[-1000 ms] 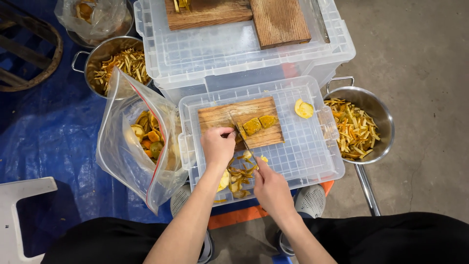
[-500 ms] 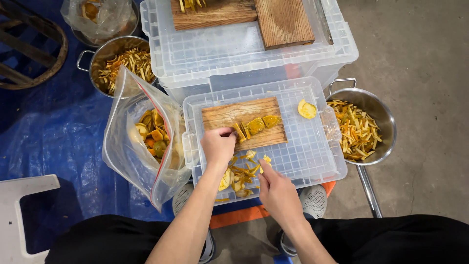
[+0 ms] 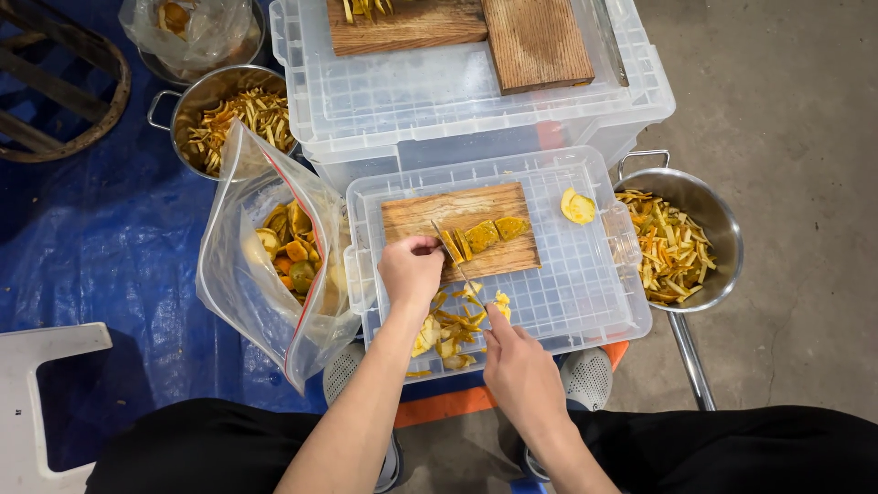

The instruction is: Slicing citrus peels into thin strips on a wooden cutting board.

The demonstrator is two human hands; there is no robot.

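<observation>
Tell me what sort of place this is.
Probably a makeshift food-prep spot on a bare concrete floor: a blue plastic tarp, a clear plastic storage-bin lid as worktable, and a steel pot of orange peel strips.

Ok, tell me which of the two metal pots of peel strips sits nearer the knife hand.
The metal pot right of the clear lid, long handle toward the person; the right hand is closer to it than to the far-left pot.

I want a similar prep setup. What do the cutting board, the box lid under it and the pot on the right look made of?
Cutting board: wood, unfinished-looking, with visible brown grain. Box lid: probably plastic, clear, with a moulded grid of ribs. Pot: metal, likely stainless steel, judging by its shiny silver rim and long handle.
</observation>
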